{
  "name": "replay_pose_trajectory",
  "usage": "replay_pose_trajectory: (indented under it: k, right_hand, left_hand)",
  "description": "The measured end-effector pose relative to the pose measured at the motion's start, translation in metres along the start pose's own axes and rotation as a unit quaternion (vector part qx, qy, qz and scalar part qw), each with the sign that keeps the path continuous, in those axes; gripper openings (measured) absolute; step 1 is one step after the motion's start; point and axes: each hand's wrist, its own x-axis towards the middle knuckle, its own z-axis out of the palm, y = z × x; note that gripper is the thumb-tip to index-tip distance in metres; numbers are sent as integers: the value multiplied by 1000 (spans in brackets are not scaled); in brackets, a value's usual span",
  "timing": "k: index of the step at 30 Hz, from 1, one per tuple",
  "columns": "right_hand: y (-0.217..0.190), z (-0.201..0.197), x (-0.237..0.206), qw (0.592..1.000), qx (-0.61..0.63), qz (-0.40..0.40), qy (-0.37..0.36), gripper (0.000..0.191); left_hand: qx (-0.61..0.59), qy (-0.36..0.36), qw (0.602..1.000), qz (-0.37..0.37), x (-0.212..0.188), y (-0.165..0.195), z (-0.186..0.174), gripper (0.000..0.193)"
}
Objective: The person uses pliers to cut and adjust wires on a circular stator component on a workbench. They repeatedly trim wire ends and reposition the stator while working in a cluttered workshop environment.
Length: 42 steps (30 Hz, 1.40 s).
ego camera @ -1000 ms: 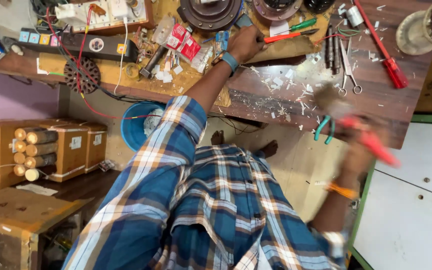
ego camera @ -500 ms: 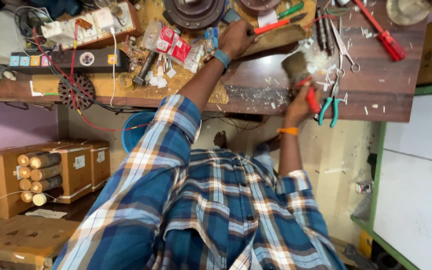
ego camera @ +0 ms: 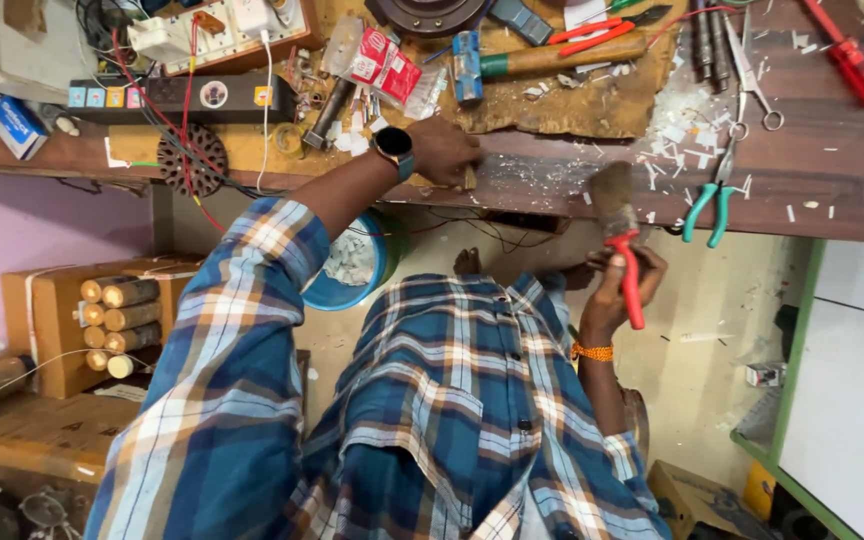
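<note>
Both hands are busy: the right hand [ego camera: 620, 285] grips a red-handled paintbrush [ego camera: 620, 235] by its slim plastic handle, bristles up at the wooden bench edge [ego camera: 552, 180]. Light and stiff, it likely handles best held mid-handle. Beyond it, the left hand [ego camera: 447, 150] presses curled fingers on the bench, arm outstretched.

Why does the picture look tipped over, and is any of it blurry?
Head view: the camera looks steeply down, so the workbench sits at the top and the person's shirt fills the bottom. Light is even, with no harsh glare. The brush in the right hand is slightly soft; the left hand on the bench edge looks sharp.
</note>
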Motion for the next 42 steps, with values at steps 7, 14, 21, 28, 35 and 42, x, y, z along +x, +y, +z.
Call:
replay_pose_trajectory:
  k: [7,14,21,28,35,42]
  right_hand:
    - [-8,86,-14,945,-94,-2,-313,27]
    - [-13,164,12,934,14,228,-275,26]
    - [-39,126,9,927,62,214,-301,31]
    - [-21,194,27,937,89,216,-258,35]
    - [-9,98,40,961,128,245,-7,32]
    - [-31,49,26,992,-47,62,-94,34]
  left_hand:
    - [-120,23,992,7,-17,-61,-22,42]
    - [-157,86,983,-41,-48,-64,-25,41]
    - [-291,228,928,-38,-88,-85,-18,37]
    - [-300,235,920,-93,-103,-102,-17,22]
    - [-279,240,926,-81,-91,-89,3,22]
    - [-186,390,896,-100,-72,-72,10,28]
